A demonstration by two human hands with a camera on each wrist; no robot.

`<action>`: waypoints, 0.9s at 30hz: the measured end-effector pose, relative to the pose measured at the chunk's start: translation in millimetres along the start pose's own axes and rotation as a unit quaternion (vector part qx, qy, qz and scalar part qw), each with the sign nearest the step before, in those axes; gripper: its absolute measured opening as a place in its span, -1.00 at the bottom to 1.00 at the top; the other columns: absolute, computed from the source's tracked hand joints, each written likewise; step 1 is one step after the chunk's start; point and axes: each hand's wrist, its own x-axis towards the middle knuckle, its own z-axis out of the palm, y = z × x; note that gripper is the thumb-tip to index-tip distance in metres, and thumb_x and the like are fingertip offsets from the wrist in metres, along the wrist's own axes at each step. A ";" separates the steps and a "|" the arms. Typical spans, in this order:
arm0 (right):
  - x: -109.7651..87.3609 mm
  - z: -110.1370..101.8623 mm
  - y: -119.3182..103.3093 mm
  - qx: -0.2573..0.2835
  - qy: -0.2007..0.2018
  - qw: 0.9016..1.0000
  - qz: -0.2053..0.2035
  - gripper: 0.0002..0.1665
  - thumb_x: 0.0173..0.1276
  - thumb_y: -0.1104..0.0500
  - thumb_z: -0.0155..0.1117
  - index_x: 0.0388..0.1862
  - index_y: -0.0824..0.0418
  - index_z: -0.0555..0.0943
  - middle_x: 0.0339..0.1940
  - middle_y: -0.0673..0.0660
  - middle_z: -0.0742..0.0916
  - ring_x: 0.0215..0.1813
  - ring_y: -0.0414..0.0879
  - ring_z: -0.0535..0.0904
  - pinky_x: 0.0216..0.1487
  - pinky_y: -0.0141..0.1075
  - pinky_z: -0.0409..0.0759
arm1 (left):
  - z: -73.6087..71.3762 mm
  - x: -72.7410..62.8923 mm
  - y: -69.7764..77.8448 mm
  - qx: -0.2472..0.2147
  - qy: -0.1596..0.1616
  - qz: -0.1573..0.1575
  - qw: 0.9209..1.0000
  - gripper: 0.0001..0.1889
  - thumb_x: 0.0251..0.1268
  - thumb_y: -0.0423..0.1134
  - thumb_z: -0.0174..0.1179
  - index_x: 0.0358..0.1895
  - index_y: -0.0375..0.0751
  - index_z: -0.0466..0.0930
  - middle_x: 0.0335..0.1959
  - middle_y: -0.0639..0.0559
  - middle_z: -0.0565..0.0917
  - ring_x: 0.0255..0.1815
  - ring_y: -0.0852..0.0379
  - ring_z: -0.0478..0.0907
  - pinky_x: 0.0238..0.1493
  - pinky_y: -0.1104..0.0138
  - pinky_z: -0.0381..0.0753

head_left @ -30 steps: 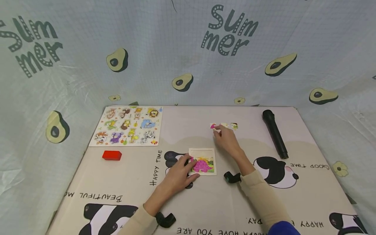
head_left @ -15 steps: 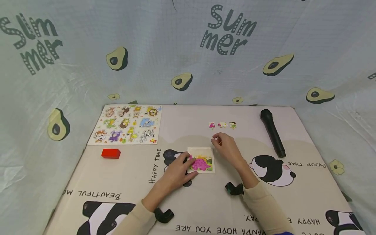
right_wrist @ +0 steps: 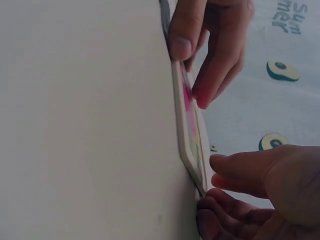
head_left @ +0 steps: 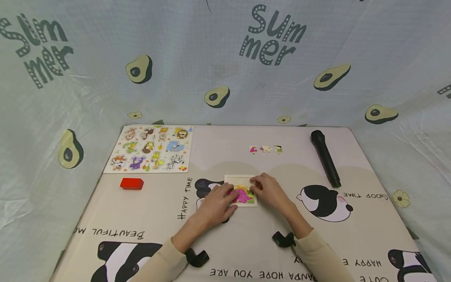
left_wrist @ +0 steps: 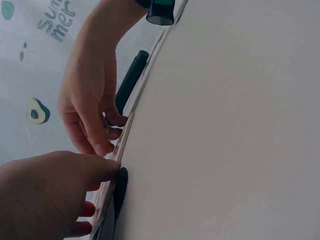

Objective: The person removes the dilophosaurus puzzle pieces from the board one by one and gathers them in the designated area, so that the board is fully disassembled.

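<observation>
A small square dinosaur puzzle (head_left: 243, 196) lies in a pale framed tray (head_left: 235, 177); pieces fill its lower part and bare tray shows along the top. My left hand (head_left: 215, 203) holds the tray at its left, thumb along the near edge and fingertips over the pink dinosaur. At the right rim is my right hand (head_left: 270, 192), its bent fingertips over the tray's right side with no piece visible between them. The right wrist view has the tray (right_wrist: 180, 115) edge-on, with the left thumb (right_wrist: 182, 47) against its near edge and the right hand (right_wrist: 280, 185) at its corner.
Farther back, several loose puzzle pieces (head_left: 266, 149) lie in a row. A white animal puzzle board (head_left: 149, 149) is at the back left, with a red block (head_left: 132, 183) in front of it. A black microphone-shaped object (head_left: 325, 158) lies on the right.
My right hand has come back from the loose pieces to the tray's right rim, uncovering the row. The left hand has stayed on the tray, its fingers reaching slightly farther over the picture.
</observation>
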 end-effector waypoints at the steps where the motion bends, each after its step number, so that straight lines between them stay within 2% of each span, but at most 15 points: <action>1: -1.7 0.5 0.6 -0.002 -0.003 1.000 -0.002 -0.67 0.32 0.16 0.42 0.01 0.28 0.72 -0.33 0.09 0.60 -0.30 -0.14 0.46 -0.26 -0.34 0.47 | 0.6 -0.3 0.2 0.000 -0.002 -0.001 1.000 -0.57 0.40 0.00 0.22 0.24 -0.10 0.60 0.25 -0.12 0.56 0.40 -0.14 0.46 0.41 -0.06 0.45; 8: -9.5 3.9 3.7 -0.010 -0.009 1.000 -0.024 -0.70 0.29 0.17 0.44 -0.03 0.27 0.75 -0.24 0.08 0.61 -0.25 -0.16 0.48 -0.23 -0.34 0.50 | 5.2 -2.3 3.2 -0.007 0.007 -0.007 1.000 -0.59 0.42 0.01 0.21 0.21 -0.10 0.62 0.22 -0.15 0.57 0.39 -0.22 0.47 0.39 -0.15 0.44; 15: -10.2 7.8 3.6 -0.008 0.003 0.999 -0.036 -0.78 0.29 0.24 0.43 -0.11 0.29 0.71 -0.26 0.10 0.59 -0.26 -0.13 0.48 -0.20 -0.27 0.53 | 8.3 -3.2 8.4 -0.001 -0.015 -0.030 0.999 -0.59 0.46 0.01 0.14 0.26 -0.03 0.59 0.26 -0.11 0.54 0.45 -0.17 0.38 0.44 -0.20 0.37; 22: -11.2 9.5 3.3 -0.007 0.027 0.998 -0.054 -0.78 0.29 0.28 0.41 -0.13 0.31 0.63 -0.26 0.11 0.58 -0.24 -0.10 0.50 -0.17 -0.23 0.59 | 10.3 -2.6 9.9 0.016 -0.012 -0.021 1.000 -0.64 0.49 -0.01 0.12 0.26 0.10 0.60 0.26 -0.15 0.52 0.44 -0.23 0.38 0.42 -0.22 0.37; 27: -9.1 8.6 4.1 0.011 0.009 0.999 -0.037 -0.75 0.30 0.27 0.42 -0.10 0.29 0.58 -0.20 0.13 0.60 -0.17 -0.07 0.54 -0.06 -0.15 0.64 | 9.2 -1.8 11.5 0.030 -0.019 -0.020 0.999 -0.63 0.50 -0.01 0.11 0.28 0.09 0.59 0.34 -0.11 0.49 0.46 -0.24 0.37 0.42 -0.23 0.36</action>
